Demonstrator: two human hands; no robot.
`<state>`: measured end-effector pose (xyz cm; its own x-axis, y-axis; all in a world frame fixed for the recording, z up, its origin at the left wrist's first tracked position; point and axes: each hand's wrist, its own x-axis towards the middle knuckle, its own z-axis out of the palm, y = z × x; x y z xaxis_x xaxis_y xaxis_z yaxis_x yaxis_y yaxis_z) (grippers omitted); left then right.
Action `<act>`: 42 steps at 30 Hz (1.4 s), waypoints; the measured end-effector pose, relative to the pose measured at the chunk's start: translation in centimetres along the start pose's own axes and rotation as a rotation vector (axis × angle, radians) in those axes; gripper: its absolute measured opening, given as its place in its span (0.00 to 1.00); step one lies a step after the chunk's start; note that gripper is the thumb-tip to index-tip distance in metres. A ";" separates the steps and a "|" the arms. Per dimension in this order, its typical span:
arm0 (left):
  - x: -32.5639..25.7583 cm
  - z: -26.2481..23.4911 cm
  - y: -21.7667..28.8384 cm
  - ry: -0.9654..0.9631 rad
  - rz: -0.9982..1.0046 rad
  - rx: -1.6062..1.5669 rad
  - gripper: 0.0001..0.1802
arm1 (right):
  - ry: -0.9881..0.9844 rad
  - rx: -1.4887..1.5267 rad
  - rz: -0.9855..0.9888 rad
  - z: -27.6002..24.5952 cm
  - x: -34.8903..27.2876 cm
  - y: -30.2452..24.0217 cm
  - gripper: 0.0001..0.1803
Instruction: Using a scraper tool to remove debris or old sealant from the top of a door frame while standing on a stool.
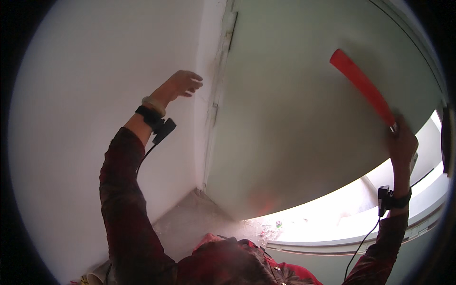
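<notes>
Right hand [402, 142] grip clamped on a red strip [363, 85] against the door [294, 133]; left hand [183, 84] fingers loosely apart near the wall [95, 95].

Both arms are raised. Left hand [183, 84]: fingers loosely curled, empty. Right hand [402, 142]: closed in a grip, wrist extended upward.
</notes>
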<state>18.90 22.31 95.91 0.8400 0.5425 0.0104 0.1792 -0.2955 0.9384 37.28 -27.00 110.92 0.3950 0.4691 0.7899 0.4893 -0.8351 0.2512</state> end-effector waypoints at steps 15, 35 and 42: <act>7.8 2.7 -4.5 0.421 0.167 0.327 0.28 | -0.037 -0.164 -0.010 0.2 0.4 0.4 0.19; 5.9 2.9 -18.1 0.485 -0.169 0.195 0.33 | 0.033 -0.475 -0.127 1.4 3.8 3.6 0.27; 6.8 4.9 -23.8 0.777 0.002 0.085 0.09 | 0.054 -0.426 -0.118 1.2 3.3 3.9 0.27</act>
<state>22.82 29.16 71.92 0.2467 0.9275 0.2807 0.2433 -0.3397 0.9085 41.42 -28.34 113.83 0.3090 0.5623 0.7671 0.1600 -0.8258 0.5408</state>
